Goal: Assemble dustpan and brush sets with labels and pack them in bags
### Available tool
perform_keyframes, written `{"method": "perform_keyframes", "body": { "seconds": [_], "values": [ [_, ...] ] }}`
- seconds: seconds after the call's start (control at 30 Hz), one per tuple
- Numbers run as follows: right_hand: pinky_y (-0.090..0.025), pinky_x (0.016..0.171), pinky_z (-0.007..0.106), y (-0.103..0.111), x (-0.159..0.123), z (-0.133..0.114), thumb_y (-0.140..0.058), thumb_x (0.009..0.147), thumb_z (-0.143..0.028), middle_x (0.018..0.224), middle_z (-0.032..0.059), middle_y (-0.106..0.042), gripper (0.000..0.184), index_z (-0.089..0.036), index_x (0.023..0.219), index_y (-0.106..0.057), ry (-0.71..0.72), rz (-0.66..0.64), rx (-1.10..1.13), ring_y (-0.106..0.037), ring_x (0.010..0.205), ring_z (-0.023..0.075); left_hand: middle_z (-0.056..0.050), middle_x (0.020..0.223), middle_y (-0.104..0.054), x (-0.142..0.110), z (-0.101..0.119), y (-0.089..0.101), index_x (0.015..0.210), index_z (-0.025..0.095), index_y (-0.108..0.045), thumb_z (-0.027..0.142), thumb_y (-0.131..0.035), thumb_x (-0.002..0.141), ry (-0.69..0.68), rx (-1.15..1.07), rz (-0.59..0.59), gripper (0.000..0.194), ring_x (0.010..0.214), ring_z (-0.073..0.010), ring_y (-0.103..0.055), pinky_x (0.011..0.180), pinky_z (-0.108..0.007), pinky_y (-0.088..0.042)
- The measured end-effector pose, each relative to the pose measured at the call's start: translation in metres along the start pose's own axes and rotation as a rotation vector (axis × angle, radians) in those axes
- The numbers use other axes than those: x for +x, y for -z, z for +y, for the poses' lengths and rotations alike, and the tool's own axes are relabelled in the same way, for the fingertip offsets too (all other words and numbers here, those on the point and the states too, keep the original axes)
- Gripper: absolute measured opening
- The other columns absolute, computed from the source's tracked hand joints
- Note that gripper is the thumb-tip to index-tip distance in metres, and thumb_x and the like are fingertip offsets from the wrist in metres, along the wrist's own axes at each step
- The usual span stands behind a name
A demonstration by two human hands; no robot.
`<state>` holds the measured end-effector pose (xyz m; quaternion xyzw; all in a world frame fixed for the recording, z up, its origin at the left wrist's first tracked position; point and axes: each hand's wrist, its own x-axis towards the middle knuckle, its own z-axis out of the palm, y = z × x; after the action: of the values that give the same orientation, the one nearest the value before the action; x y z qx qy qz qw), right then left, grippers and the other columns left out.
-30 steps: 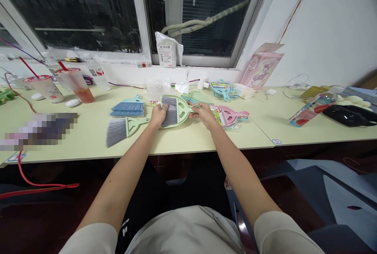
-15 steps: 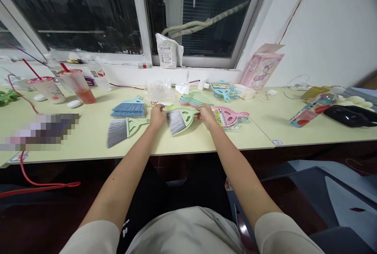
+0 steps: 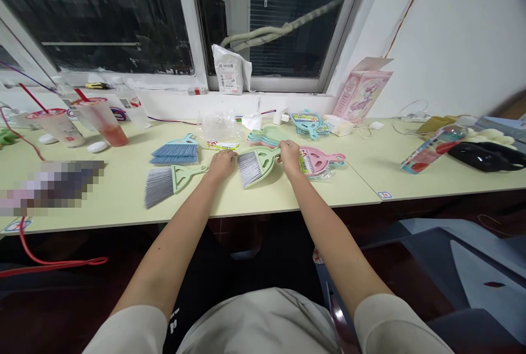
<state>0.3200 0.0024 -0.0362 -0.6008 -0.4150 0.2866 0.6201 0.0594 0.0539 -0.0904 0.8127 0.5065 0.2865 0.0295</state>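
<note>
My right hand point(image 3: 290, 155) is closed around the handle end of a green hand brush point(image 3: 258, 165) with grey bristles. A pale green edge shows under this brush, and it looks like a dustpan. My left hand point(image 3: 223, 165) rests just left of the bristles with its fingers stretched out, partly hidden, and nothing visible in them. Left of that hand lies another green brush point(image 3: 175, 183), bristles pointing left. Behind it are blue brushes point(image 3: 176, 150). A yellow-green label strip point(image 3: 222, 146) lies beyond my left hand.
Green and blue dustpans point(image 3: 267, 136) are stacked behind the held brush. A pink brush set point(image 3: 319, 161) lies to the right, with packed blue sets point(image 3: 309, 124) farther back. Drink cups point(image 3: 107, 121) stand left; a pink box point(image 3: 361, 91) stands by the wall.
My left hand has drawn back toward me from the label strip. The brush in my right hand has shifted slightly right. The camera view has turned a little.
</note>
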Motion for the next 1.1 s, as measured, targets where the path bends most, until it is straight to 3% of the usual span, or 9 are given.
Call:
{"method": "perform_keyframes", "body": {
  "seconds": [0.3, 0.5, 0.77, 0.9, 1.0, 1.1],
  "values": [
    [-0.042, 0.039, 0.025, -0.001, -0.002, -0.002, -0.054, 0.081, -0.024, 0.055, -0.0049, -0.048, 0.010, -0.023, 0.071, -0.055, 0.006, 0.007, -0.001, -0.046, 0.043, 0.0134, -0.021, 0.119, -0.072, -0.006, 0.012, 0.004, 0.096, 0.019, -0.082, 0.024, -0.050, 0.094, 0.032, 0.015, 0.023, 0.032, 0.115, -0.0384, -0.062, 0.107, -0.054, -0.044],
    [-0.041, 0.039, 0.025, 0.000, -0.002, -0.001, -0.055, 0.081, -0.023, 0.053, -0.0049, -0.048, 0.009, -0.023, 0.072, -0.056, -0.017, -0.022, -0.002, -0.045, 0.042, 0.0134, -0.019, 0.095, -0.075, -0.001, 0.009, 0.008, 0.077, 0.022, -0.080, 0.021, -0.054, 0.086, 0.061, -0.100, 0.035, 0.027, 0.106, -0.0367, -0.063, 0.104, -0.050, -0.046],
    [-0.042, 0.039, 0.024, -0.002, 0.002, 0.004, -0.055, 0.081, -0.023, 0.052, -0.0055, -0.046, 0.014, -0.024, 0.068, -0.052, -0.006, -0.022, 0.017, -0.042, 0.042, 0.0124, -0.017, 0.098, -0.076, 0.004, 0.014, 0.008, 0.106, 0.019, -0.081, 0.011, -0.053, 0.085, 0.068, -0.079, 0.079, 0.037, 0.110, -0.0380, -0.064, 0.102, -0.048, -0.046],
    [-0.041, 0.039, 0.025, -0.003, 0.005, 0.008, -0.056, 0.081, -0.024, 0.053, -0.0054, -0.048, 0.012, -0.024, 0.069, -0.053, -0.016, -0.019, 0.031, -0.044, 0.041, 0.0127, -0.019, 0.108, -0.072, -0.004, 0.030, 0.016, 0.116, 0.017, -0.074, 0.013, -0.047, 0.092, 0.072, -0.059, 0.199, 0.037, 0.111, -0.0369, -0.063, 0.103, -0.049, -0.044],
    [-0.041, 0.038, 0.024, -0.003, 0.005, 0.009, -0.056, 0.080, -0.021, 0.052, -0.0054, -0.048, 0.009, -0.024, 0.071, -0.055, -0.049, -0.053, 0.061, -0.044, 0.039, 0.0125, -0.017, 0.117, -0.067, -0.013, 0.046, 0.025, 0.117, 0.019, -0.068, 0.015, -0.041, 0.098, -0.007, -0.187, 0.279, 0.034, 0.112, -0.0317, -0.062, 0.102, -0.045, -0.046],
    [-0.045, 0.039, 0.025, -0.004, 0.005, 0.010, -0.057, 0.076, -0.018, 0.054, -0.0039, -0.053, 0.005, -0.022, 0.074, -0.056, -0.117, -0.135, 0.155, -0.046, 0.040, 0.0123, -0.013, 0.113, -0.067, -0.020, 0.062, 0.031, 0.110, 0.022, -0.067, 0.015, -0.042, 0.097, -0.113, -0.334, 0.209, 0.028, 0.109, -0.0275, -0.062, 0.099, -0.041, -0.049]
  ]
}}
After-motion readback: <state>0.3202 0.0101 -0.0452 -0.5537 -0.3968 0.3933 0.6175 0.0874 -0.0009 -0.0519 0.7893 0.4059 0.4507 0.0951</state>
